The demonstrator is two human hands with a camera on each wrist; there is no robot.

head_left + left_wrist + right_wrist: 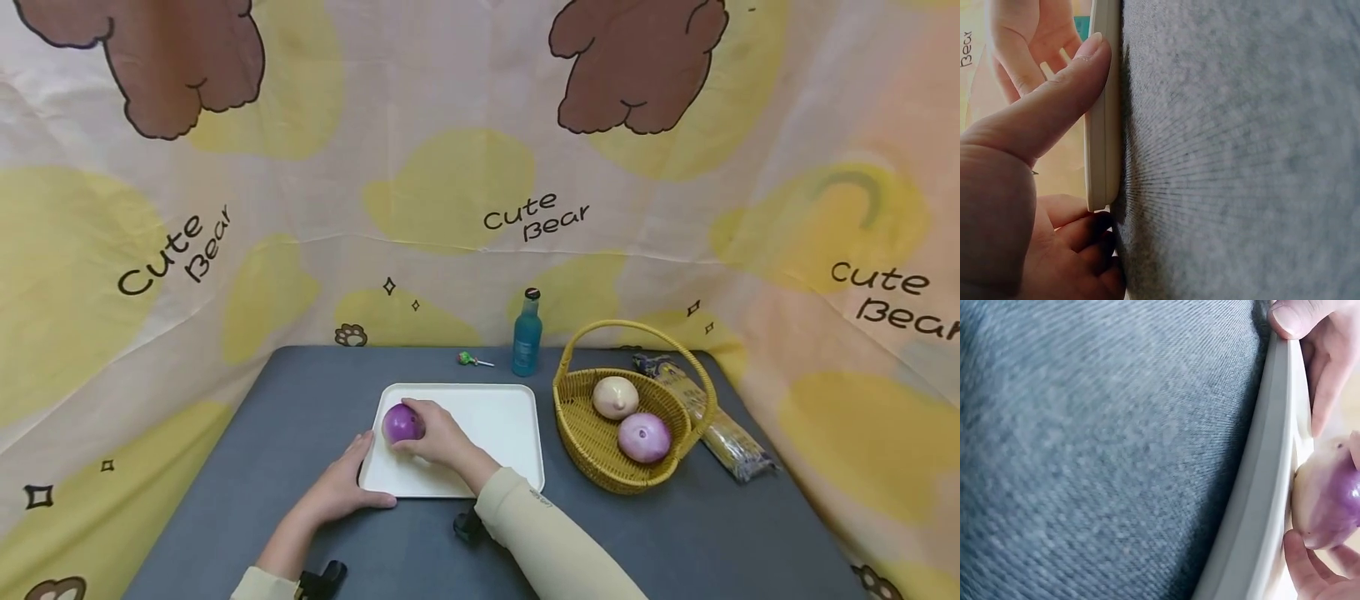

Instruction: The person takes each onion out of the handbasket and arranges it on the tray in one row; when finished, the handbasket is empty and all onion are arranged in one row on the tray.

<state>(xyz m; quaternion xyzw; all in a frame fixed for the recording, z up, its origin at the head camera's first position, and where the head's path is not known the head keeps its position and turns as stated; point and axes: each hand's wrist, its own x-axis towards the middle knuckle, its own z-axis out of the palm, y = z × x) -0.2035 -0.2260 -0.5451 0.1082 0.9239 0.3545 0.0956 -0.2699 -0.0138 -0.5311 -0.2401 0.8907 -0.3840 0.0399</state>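
My right hand [441, 433] holds a round purple-and-cream vegetable [402, 422] between thumb and fingers, at the left end of a white tray [498, 417]. In the right wrist view, the vegetable [1329, 500] shows a pale side and a glossy purple side, low by the tray's rim. My left hand [345, 482] grips the tray's near left corner. Its thumb [1079, 81] lies on the near rim, while the fingers go along the left side, partly hidden in the left wrist view.
Right of the tray stands a yellow wicker basket [592, 454] with a cream round vegetable [616, 397] and a pinkish-purple one [644, 437]. Behind it lies a clear packet [723, 429]. A blue bottle [527, 337] and a lollipop [468, 359] are at the back.
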